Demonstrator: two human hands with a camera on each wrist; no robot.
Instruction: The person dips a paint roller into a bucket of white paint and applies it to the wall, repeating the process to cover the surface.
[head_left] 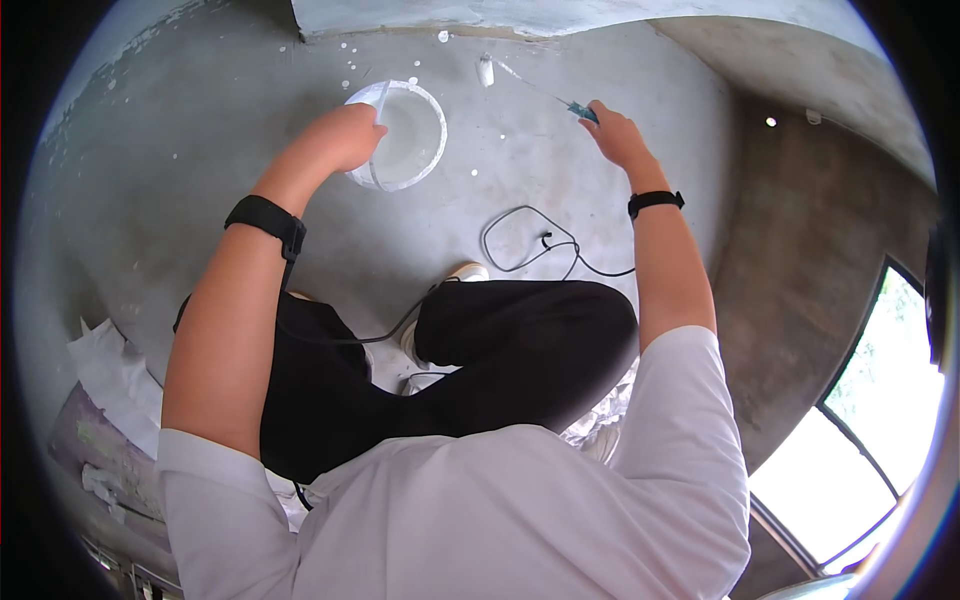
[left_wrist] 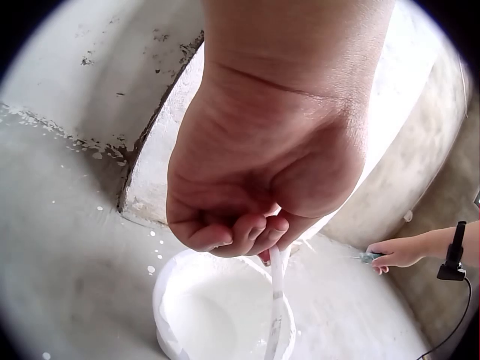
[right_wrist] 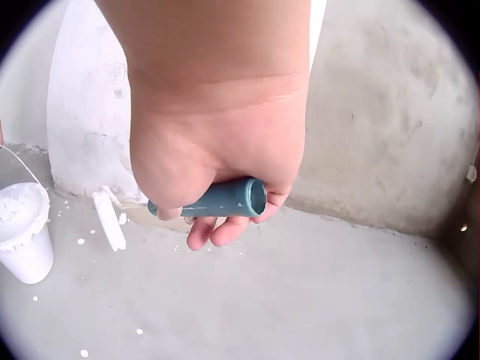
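My left hand (head_left: pixel 345 138) grips the bail handle (left_wrist: pixel 275 304) of a white bucket (head_left: pixel 444 130), fingers curled round it over one side of the rim. Pale liquid, like white paint, shows inside the bucket in the left wrist view. Out to the right, my right hand (head_left: pixel 617 137) holds a paint roller by its teal grip (right_wrist: pixel 225 199). The roller's white sleeve (head_left: pixel 486 71) is at the far end of its thin metal frame, between the bucket and the right hand, low by the floor in the right wrist view.
White paint spots dot the grey floor (head_left: pixel 560 180) around the bucket. A white wall section (right_wrist: pixel 90 97) rises beyond it. A black cable (head_left: pixel 490 245) lies looped before my legs. Crumpled white sheeting (head_left: pixel 115 370) is at lower left, and a window (head_left: pixel 870 420) at right.
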